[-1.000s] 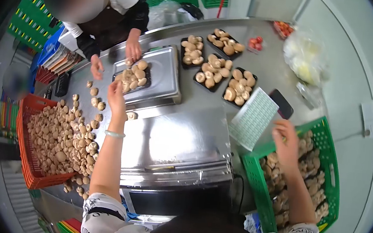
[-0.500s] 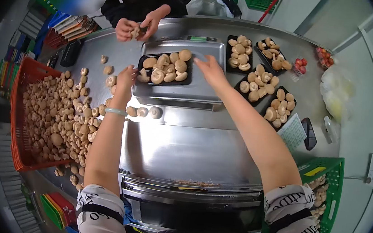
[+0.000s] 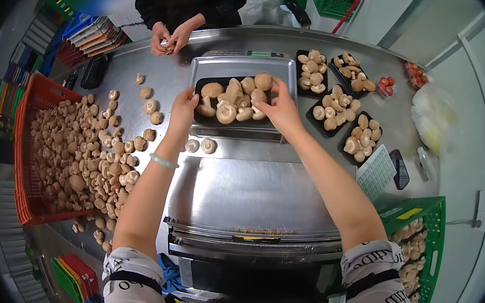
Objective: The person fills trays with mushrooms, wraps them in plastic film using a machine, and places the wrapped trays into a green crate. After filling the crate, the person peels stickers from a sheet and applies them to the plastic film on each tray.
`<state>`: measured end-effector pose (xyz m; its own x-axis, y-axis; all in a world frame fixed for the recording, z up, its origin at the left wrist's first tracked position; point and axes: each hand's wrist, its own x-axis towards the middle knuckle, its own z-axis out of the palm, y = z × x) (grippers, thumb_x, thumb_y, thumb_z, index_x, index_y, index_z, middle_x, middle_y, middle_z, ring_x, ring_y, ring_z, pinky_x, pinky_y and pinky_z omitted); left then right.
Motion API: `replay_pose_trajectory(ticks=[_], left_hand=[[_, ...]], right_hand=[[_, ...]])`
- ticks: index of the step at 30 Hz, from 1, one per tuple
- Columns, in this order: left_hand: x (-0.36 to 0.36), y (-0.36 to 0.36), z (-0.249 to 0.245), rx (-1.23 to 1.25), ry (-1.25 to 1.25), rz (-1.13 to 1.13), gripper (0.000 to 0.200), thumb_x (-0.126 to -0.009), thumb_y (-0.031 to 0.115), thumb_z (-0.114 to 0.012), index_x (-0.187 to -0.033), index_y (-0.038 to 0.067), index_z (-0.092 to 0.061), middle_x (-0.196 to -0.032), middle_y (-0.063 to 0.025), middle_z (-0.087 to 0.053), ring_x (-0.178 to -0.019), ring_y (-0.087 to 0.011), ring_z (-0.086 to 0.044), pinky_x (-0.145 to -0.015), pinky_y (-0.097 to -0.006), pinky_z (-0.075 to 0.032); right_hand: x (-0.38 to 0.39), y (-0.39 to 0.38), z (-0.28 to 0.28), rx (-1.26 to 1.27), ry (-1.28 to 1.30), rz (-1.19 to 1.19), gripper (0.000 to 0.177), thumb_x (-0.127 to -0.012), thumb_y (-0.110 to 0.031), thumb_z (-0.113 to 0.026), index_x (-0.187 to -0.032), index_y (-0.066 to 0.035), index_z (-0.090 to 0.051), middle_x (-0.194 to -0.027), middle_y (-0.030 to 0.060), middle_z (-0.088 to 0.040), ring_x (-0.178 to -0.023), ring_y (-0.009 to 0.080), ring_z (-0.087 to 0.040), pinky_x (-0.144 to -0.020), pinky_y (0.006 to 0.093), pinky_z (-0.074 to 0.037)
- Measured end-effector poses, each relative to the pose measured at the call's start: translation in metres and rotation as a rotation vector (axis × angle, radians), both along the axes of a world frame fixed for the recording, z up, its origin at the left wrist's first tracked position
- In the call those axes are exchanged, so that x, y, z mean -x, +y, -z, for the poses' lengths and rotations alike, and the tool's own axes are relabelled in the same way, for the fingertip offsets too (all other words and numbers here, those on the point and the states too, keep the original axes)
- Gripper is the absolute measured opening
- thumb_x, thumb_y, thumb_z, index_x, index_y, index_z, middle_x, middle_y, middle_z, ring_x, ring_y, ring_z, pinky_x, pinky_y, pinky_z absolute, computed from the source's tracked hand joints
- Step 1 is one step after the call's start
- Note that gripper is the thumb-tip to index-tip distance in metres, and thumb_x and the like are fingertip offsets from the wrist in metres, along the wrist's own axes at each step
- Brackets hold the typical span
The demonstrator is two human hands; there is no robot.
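Note:
A black tray [image 3: 203,83] heaped with brown-capped mushrooms [image 3: 226,112] is held between my two hands over the metal pan of a scale [image 3: 219,63]. My left hand [image 3: 184,109] grips its left end, fingers at the rim. On the right end, my right hand [image 3: 281,112] is closed around the edge, the thumb by the mushrooms. The tray looks raised off the pan, though its underside is hidden. Two loose mushrooms [image 3: 209,145] lie on the steel table just in front of the scale.
An orange crate [image 3: 25,146] spills mushrooms across the table's left side. Several filled trays [image 3: 312,70] stand at right, near tomatoes [image 3: 386,87], a plastic bag [image 3: 433,115], a sheet [image 3: 376,172] and a phone [image 3: 399,169]. A green crate [image 3: 432,254] is lower right. A co-worker's hands [image 3: 171,40] are opposite.
My hands have closed on the tray's two ends, and it has come up and nearer, slightly to the right. The co-worker's hands have shifted a little.

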<state>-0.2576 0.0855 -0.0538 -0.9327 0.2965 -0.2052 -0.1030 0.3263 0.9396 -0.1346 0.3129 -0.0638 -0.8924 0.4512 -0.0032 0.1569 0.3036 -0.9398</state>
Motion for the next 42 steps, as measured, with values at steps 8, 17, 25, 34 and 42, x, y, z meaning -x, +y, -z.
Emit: replay_pose_trajectory(ticks=[8,17,25,34,42], left_hand=[[-0.178,-0.043,-0.044,-0.19,-0.284,0.05,0.044,-0.095,0.014,-0.056,-0.135,0.002,-0.046,-0.107,-0.0037,-0.054,-0.093,-0.0114,-0.05,-0.083,-0.0255,-0.042],[-0.247,-0.079,-0.023,-0.059,0.036,0.207,0.059,-0.088,0.013,-0.063,-0.139,-0.002,-0.037,-0.134,-0.0163,-0.044,-0.123,-0.0258,-0.045,-0.103,-0.0352,-0.037],[-0.25,-0.069,-0.039,0.27,0.496,0.505,0.089,-0.067,0.023,-0.083,-0.139,0.0,-0.036,-0.143,-0.0193,-0.037,-0.132,-0.033,-0.037,-0.11,-0.0408,-0.031],[-0.245,-0.091,-0.028,0.086,0.407,0.457,0.093,-0.062,0.02,-0.087,-0.137,-0.002,-0.037,-0.14,-0.0197,-0.039,-0.129,-0.0334,-0.04,-0.109,-0.0397,-0.033],[-0.246,-0.084,-0.042,0.115,0.384,0.412,0.086,-0.064,0.024,-0.085,-0.135,0.001,-0.042,-0.14,-0.018,-0.039,-0.129,-0.0345,-0.039,-0.107,-0.0402,-0.035]], right_hand=[[-0.18,-0.035,-0.039,0.035,-0.072,0.022,0.084,-0.071,-0.018,-0.079,-0.141,-0.008,-0.032,-0.117,0.0123,-0.052,-0.074,0.0157,-0.051,-0.07,0.0303,-0.048],[-0.243,-0.06,-0.044,-0.028,-0.247,0.131,0.073,-0.077,-0.029,-0.076,-0.136,-0.006,-0.039,-0.125,0.0136,-0.053,-0.11,0.0269,-0.055,-0.093,0.0376,-0.045],[-0.208,-0.06,-0.056,-0.285,0.008,0.169,0.045,-0.079,-0.015,-0.071,-0.119,-0.004,-0.055,-0.114,0.0141,-0.06,-0.109,0.032,-0.055,-0.094,0.037,-0.045],[-0.226,-0.108,-0.111,-0.421,0.365,-0.092,0.048,-0.077,-0.015,-0.074,-0.117,-0.005,-0.049,-0.115,0.0133,-0.058,-0.107,0.033,-0.054,-0.092,0.0414,-0.043],[-0.235,-0.096,-0.098,-0.282,0.374,0.074,0.048,-0.077,-0.015,-0.075,-0.116,-0.004,-0.049,-0.114,0.013,-0.059,-0.106,0.0303,-0.056,-0.092,0.0381,-0.047]])
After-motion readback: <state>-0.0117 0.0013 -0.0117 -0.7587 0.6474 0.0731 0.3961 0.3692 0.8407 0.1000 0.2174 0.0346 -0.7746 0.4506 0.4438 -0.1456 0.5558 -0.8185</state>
